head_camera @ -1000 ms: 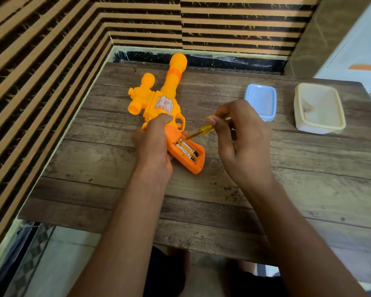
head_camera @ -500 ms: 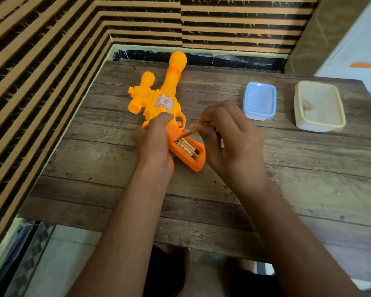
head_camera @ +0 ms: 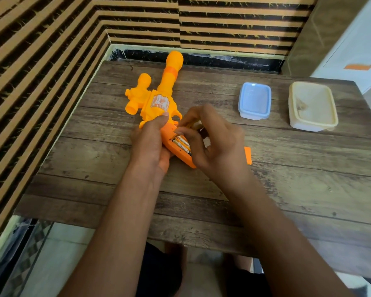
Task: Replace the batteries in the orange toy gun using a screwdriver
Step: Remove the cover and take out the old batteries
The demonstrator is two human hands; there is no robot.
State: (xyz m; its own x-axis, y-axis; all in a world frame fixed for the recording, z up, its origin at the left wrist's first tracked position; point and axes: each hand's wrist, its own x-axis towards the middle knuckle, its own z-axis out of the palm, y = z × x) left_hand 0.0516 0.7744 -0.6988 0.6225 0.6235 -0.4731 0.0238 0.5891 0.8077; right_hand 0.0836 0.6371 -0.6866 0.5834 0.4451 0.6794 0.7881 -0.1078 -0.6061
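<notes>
The orange toy gun (head_camera: 159, 99) lies on the wooden table (head_camera: 287, 179), barrel pointing away from me. My left hand (head_camera: 150, 142) grips its handle from the left. The handle's battery bay is uncovered and batteries (head_camera: 181, 145) lie inside. My right hand (head_camera: 210, 140) is over the bay with its fingers curled at the batteries; the yellow screwdriver (head_camera: 193, 125) is tucked in that hand, mostly hidden. An orange battery cover (head_camera: 247, 155) lies on the table just right of my right hand.
A blue-lidded box (head_camera: 254, 100) and an open cream box (head_camera: 312, 106) stand at the back right of the table. Striped walls close in on the left and behind. The table's near edge is at my lap.
My right hand has moved left and down from beside the handle onto the battery bay, taking the screwdriver with it. The orange cover, hidden before, now shows. My left hand has stayed put.
</notes>
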